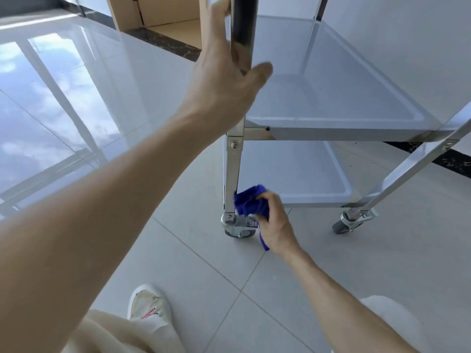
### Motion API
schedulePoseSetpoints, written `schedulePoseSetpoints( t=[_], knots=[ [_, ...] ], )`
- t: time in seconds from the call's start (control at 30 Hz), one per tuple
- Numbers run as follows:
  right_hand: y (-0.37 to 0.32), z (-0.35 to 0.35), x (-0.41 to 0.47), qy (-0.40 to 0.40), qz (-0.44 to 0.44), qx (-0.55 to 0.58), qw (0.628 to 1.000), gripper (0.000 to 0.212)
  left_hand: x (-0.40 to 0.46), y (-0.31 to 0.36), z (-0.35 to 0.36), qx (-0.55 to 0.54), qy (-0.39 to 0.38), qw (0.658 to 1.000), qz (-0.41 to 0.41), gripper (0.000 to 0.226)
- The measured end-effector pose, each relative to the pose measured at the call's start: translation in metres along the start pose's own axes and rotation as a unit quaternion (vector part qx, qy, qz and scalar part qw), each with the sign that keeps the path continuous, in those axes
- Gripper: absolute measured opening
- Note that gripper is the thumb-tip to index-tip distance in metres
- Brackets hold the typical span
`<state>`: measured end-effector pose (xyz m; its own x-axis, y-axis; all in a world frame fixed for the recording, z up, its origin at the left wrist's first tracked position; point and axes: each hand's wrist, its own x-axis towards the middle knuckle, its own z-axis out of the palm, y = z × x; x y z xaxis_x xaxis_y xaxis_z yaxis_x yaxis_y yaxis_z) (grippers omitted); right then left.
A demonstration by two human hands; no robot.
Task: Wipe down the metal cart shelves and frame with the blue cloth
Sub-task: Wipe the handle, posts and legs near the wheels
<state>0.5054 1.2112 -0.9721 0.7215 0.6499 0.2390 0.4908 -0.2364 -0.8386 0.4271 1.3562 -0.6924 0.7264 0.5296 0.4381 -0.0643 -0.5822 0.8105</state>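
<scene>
— Where's the blue cloth [251,201]?
— Low in the middle of the frame, bunched in the right hand [274,222], fingers curled around it. It presses against the foot of the cart's near left leg [232,174], just above the front caster [238,226]. A strip of cloth hangs below the hand.
— And the other grip?
— The left hand [229,72], upper centre, is wrapped round the upright post [243,21] of the metal cart, thumb on the right side of it.
— What's underfoot?
— Pale grey floor tiles [198,263], glossy at the left, where they mirror sky and window bars. A dark marbled strip runs along the wall at upper centre, beside a beige doorway.
— Anything hard to see?
— The post runs out of the top edge. The middle shelf [331,80] hides much of the lower shelf [300,174]. The right leg [407,174] runs off the right edge, and the left hand is slightly blurred.
— Room around it?
— Open tile at the left and front; a white wall stands behind the cart. A second caster [348,224] sits at right, and a white shoe [150,305] at the bottom, well apart from the wheels.
</scene>
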Motion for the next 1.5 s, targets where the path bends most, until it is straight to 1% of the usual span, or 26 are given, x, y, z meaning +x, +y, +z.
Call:
schedulePoseSetpoints(
  t=[0.07,0.13,0.2,0.23,0.27,0.3,0.33,0.37,0.4,0.43,0.47,0.53,0.6,0.67,0.73,0.8,0.87,0.93,0.97,1.07,1.13,1.27,1.4,1.43,1.5],
  knots=[
    [-0.005,-0.011,0.013,0.046,-0.021,-0.033,0.998,0.039,-0.003,-0.014,0.000,0.037,-0.034,0.998,-0.037,0.048],
    [-0.018,-0.016,0.032,0.079,-0.057,-0.057,0.994,0.039,-0.006,-0.025,0.002,0.044,-0.071,0.993,-0.089,0.047],
    [-0.031,-0.012,0.052,0.087,-0.076,-0.093,0.989,0.040,-0.008,-0.035,0.005,0.044,-0.095,0.986,-0.131,0.048],
    [-0.036,-0.008,0.059,0.064,-0.068,-0.128,0.987,0.044,-0.010,-0.039,0.006,0.041,-0.098,0.983,-0.148,0.046],
    [-0.038,-0.004,0.064,0.012,-0.048,-0.177,0.983,0.048,-0.013,-0.043,0.007,0.040,-0.100,0.981,-0.164,0.042],
    [-0.037,0.000,0.065,-0.067,-0.013,-0.230,0.971,0.054,-0.016,-0.048,0.008,0.044,-0.107,0.978,-0.174,0.038],
    [-0.034,0.005,0.062,-0.163,0.027,-0.273,0.948,0.060,-0.018,-0.054,0.010,0.054,-0.119,0.975,-0.179,0.034],
    [-0.029,0.008,0.057,-0.252,0.054,-0.306,0.917,0.069,-0.019,-0.057,0.012,0.064,-0.130,0.973,-0.181,0.031],
    [-0.025,0.010,0.054,-0.313,0.063,-0.334,0.887,0.079,-0.020,-0.059,0.014,0.069,-0.138,0.971,-0.184,0.030],
    [-0.022,0.009,0.052,-0.346,0.061,-0.356,0.866,0.087,-0.020,-0.059,0.014,0.063,-0.144,0.970,-0.187,0.032],
    [-0.022,0.007,0.055,-0.365,0.052,-0.370,0.853,0.091,-0.020,-0.060,0.014,0.054,-0.144,0.970,-0.190,0.035],
    [-0.025,-0.004,0.069,-0.395,0.023,-0.385,0.834,0.092,-0.022,-0.063,0.014,0.050,-0.136,0.971,-0.187,0.038],
    [-0.028,-0.017,0.087,-0.417,-0.006,-0.402,0.815,0.091,-0.026,-0.070,0.017,0.070,-0.138,0.972,-0.176,0.039],
    [-0.029,-0.023,0.095,-0.404,-0.040,-0.437,0.803,0.089,-0.033,-0.078,0.023,0.100,-0.141,0.969,-0.178,0.047],
    [-0.028,-0.015,0.091,-0.365,-0.071,-0.475,0.797,0.086,-0.038,-0.082,0.028,0.080,-0.127,0.971,-0.188,0.056],
    [-0.023,-0.002,0.083,-0.320,-0.090,-0.493,0.804,0.082,-0.039,-0.081,0.032,0.053,-0.109,0.975,-0.185,0.066],
    [-0.015,0.008,0.077,-0.284,-0.121,-0.496,0.812,0.079,-0.040,-0.083,0.034,0.050,-0.082,0.981,-0.169,0.068],
    [-0.007,0.012,0.075,-0.271,-0.151,-0.475,0.824,0.078,-0.039,-0.088,0.036,0.049,-0.058,0.984,-0.161,0.067],
    [-0.004,0.014,0.074,-0.276,-0.152,-0.457,0.832,0.079,-0.039,-0.091,0.036,0.050,-0.054,0.985,-0.158,0.065],
    [0.005,0.017,0.070,-0.292,-0.112,-0.402,0.861,0.085,-0.038,-0.094,0.035,0.044,-0.052,0.985,-0.159,0.057],
    [0.012,0.010,0.067,-0.280,-0.101,-0.386,0.873,0.087,-0.038,-0.095,0.034,0.033,-0.049,0.985,-0.161,0.055],
    [0.042,-0.042,0.062,-0.245,-0.099,-0.412,0.872,0.088,-0.039,-0.092,0.034,0.027,-0.063,0.983,-0.172,0.055],
    [0.081,-0.111,0.051,-0.210,-0.022,-0.421,0.882,0.089,-0.038,-0.091,0.036,0.019,-0.068,0.983,-0.171,0.057],
    [0.085,-0.121,0.049,-0.202,0.002,-0.425,0.883,0.090,-0.037,-0.090,0.038,0.016,-0.071,0.983,-0.167,0.058],
    [0.083,-0.122,0.048,-0.202,0.032,-0.446,0.871,0.093,-0.036,-0.091,0.041,0.009,-0.072,0.984,-0.162,0.058]
  ],
)
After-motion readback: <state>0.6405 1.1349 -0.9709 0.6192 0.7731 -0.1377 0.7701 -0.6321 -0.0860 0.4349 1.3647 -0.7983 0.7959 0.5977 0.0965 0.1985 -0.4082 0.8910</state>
